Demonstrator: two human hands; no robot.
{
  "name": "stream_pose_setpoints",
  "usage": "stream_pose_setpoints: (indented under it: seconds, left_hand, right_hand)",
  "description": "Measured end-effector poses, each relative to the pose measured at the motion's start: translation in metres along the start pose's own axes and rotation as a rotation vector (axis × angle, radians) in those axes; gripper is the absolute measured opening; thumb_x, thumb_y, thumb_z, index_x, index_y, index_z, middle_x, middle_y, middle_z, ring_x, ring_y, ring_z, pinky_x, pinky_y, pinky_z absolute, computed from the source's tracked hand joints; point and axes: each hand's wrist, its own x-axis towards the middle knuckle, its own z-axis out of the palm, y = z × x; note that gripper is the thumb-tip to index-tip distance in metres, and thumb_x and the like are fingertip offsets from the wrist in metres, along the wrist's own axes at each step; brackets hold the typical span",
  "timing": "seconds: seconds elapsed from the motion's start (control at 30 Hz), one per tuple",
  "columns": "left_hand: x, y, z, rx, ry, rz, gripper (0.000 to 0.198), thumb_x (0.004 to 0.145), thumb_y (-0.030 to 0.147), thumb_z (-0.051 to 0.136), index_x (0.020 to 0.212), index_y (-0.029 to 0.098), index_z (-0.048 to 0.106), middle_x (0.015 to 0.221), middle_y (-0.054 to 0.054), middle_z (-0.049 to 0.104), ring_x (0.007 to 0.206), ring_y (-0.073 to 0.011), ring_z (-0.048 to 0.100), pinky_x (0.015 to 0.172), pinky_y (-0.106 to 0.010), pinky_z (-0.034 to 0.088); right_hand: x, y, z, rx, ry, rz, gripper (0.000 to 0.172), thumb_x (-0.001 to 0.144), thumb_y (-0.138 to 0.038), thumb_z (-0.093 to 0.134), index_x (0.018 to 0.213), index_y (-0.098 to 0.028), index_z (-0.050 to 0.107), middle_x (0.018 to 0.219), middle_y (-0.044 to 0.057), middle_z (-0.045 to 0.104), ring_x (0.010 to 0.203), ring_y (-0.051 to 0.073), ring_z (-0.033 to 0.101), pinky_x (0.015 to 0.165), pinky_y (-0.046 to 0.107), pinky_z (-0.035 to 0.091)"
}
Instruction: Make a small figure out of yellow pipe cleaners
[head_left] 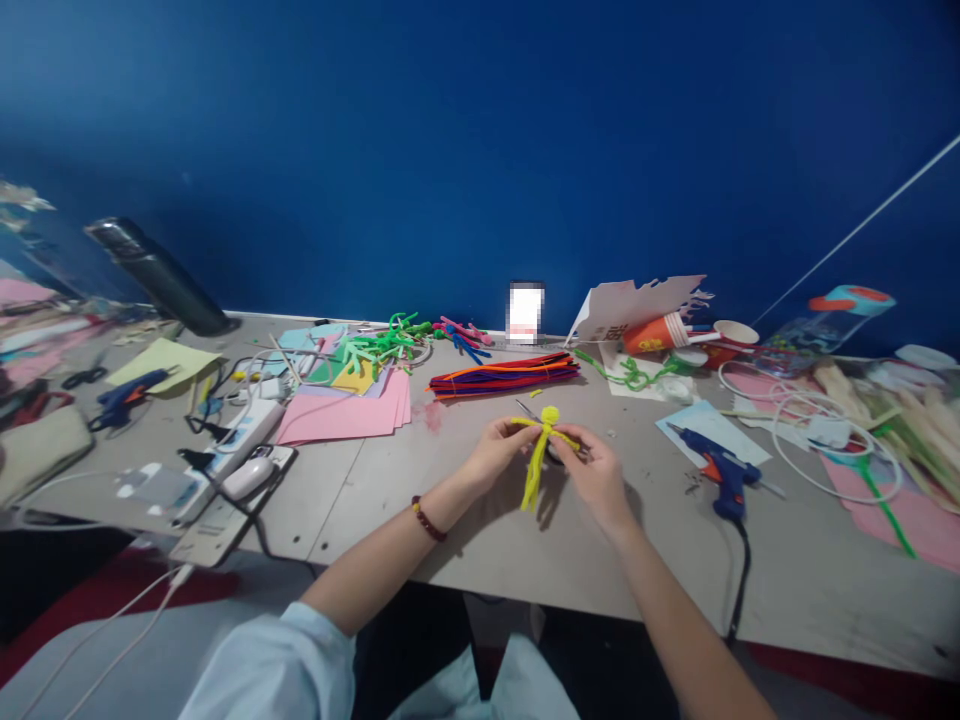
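A yellow pipe-cleaner figure (534, 470) hangs between my two hands above the table. It has a round head, two arms out to the sides and long legs pointing down. My left hand (501, 448) pinches its left arm, and my right hand (589, 462) pinches its right arm near the body. A thin metal tool tip (523, 408) shows just behind the left fingers; the rest of it is hidden. Beyond the hands lies a bundle of red, orange and purple pipe cleaners (506, 377), with a short yellow scrap (535, 394) near it.
At right, a blue glue gun (720, 468) lies partly on light blue paper, its cord running off the front edge. Pink paper (345, 410), green pipe-cleaner pieces (386, 345) and a power strip (232, 455) are at left. Paper cups (660, 333) lie at the back right.
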Motion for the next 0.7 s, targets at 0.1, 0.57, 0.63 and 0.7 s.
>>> stream_pose_setpoints:
  seconds: [0.1, 0.57, 0.63, 0.7]
  left_hand:
    - [0.000, 0.001, 0.000, 0.044, -0.039, 0.016, 0.026, 0.062, 0.036, 0.077, 0.073, 0.012, 0.071, 0.068, -0.004, 0.066, 0.059, -0.0091, 0.055, 0.058, -0.023, 0.040]
    - [0.000, 0.001, -0.004, 0.086, 0.037, 0.138, 0.025, 0.067, 0.039, 0.074, 0.074, 0.016, 0.069, 0.072, -0.004, 0.067, 0.064, -0.0112, 0.059, 0.061, -0.023, 0.044]
    - [0.001, 0.003, -0.004, 0.103, 0.046, 0.161, 0.025, 0.065, 0.039, 0.075, 0.074, 0.016, 0.069, 0.071, -0.004, 0.067, 0.063, -0.0116, 0.059, 0.062, -0.025, 0.045]
    - [0.001, 0.004, -0.005, 0.146, 0.037, 0.176, 0.025, 0.065, 0.039, 0.075, 0.071, 0.016, 0.069, 0.069, -0.004, 0.066, 0.062, -0.0123, 0.058, 0.063, -0.026, 0.045]
  right_hand:
    - [0.003, 0.002, -0.002, 0.066, -0.028, 0.119, 0.039, 0.069, -0.051, 0.068, 0.087, -0.016, 0.070, 0.078, 0.005, 0.068, 0.054, 0.012, 0.053, 0.048, 0.024, 0.043]
    - [0.006, 0.007, -0.003, 0.142, -0.072, 0.194, 0.038, 0.064, -0.051, 0.072, 0.081, -0.017, 0.074, 0.067, 0.002, 0.064, 0.046, 0.009, 0.044, 0.045, 0.024, 0.037]
    - [0.006, 0.003, -0.004, 0.128, -0.059, 0.195, 0.040, 0.064, -0.051, 0.071, 0.084, -0.016, 0.073, 0.066, 0.002, 0.064, 0.046, 0.009, 0.045, 0.045, 0.024, 0.038]
    - [0.006, -0.001, -0.004, 0.131, -0.025, 0.200, 0.042, 0.064, -0.051, 0.071, 0.088, -0.016, 0.073, 0.066, 0.003, 0.065, 0.046, 0.009, 0.045, 0.044, 0.024, 0.038]
